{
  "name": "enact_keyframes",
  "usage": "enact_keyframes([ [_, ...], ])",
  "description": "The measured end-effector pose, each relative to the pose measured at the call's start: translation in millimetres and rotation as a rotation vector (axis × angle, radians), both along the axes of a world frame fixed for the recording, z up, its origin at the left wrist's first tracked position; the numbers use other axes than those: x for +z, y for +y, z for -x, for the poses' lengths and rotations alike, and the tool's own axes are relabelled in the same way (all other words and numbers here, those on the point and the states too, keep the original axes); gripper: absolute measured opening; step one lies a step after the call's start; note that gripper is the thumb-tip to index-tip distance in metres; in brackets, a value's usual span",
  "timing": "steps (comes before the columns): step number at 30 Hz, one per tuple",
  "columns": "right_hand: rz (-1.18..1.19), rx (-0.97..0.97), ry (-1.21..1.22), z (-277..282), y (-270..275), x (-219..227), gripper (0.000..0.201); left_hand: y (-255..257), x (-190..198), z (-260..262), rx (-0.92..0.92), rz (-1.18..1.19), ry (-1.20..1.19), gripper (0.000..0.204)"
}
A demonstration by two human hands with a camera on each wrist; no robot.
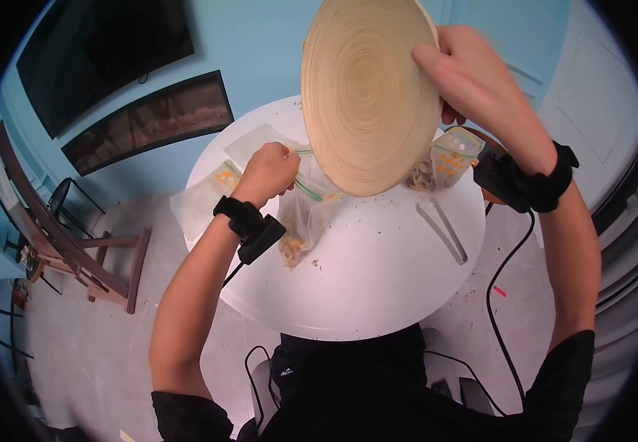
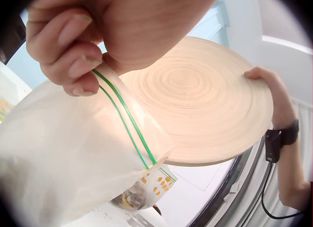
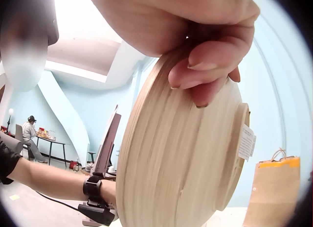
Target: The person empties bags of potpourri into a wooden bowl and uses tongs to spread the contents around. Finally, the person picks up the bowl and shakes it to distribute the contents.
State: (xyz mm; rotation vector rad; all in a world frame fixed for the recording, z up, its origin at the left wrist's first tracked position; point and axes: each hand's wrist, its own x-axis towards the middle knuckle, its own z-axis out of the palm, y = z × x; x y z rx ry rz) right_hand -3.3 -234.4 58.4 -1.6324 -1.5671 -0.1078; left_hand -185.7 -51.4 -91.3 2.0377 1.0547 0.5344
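My right hand (image 1: 473, 74) grips the rim of a round, pale wooden bowl (image 1: 367, 96), thumb inside and fingers on the ribbed outside (image 3: 171, 153). The bowl is tipped on edge above the table, its ringed inside facing me, its lower rim by the bag's mouth. My left hand (image 1: 267, 173) pinches the top edge of a clear zip bag (image 2: 73, 148) with green seal lines. Yellow and brown bits lie in that bag's bottom corner (image 1: 291, 250). Behind the bowl at right stands another zip bag (image 1: 451, 158) with orange dots and dark contents.
The round white table (image 1: 363, 295) carries scattered crumbs and metal tongs (image 1: 444, 234) at right. More clear bags (image 1: 202, 199) lie at its left. A cable (image 1: 490, 295) hangs from the right wrist. A brown paper bag (image 3: 273, 192) stands beyond the bowl; a person (image 3: 30, 134) sits far off.
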Motion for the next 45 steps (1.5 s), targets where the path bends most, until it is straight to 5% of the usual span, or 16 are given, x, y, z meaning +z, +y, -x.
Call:
enact_keyframes([
  [9,-0.035,-0.046,0.018,-9.9,-4.9,-6.6,0.04,1.6,-5.5,-5.1,-0.001,-0.017,0.031,0.04],
  [19,-0.146,-0.199,0.833,-107.9,-77.0,-96.0,0.029,16.5,-10.1,18.0,0.09,-0.041,-0.093,0.034],
  [29,-0.108,-0.175,1.108,-49.1,-153.2,-194.7,0.027,46.3,12.3,58.5,0.148,0.017,-0.209,0.027],
  [36,0.125,-0.078,1.179,-1.2,-130.4,-237.5,0.029,54.6,16.8,62.0,0.163,-0.024,-0.158,0.027],
  [45,0.253,0.017,1.313,-5.2,-99.6,-269.7,0.031,77.4,11.8,51.3,0.087,-0.039,-0.121,0.028],
])
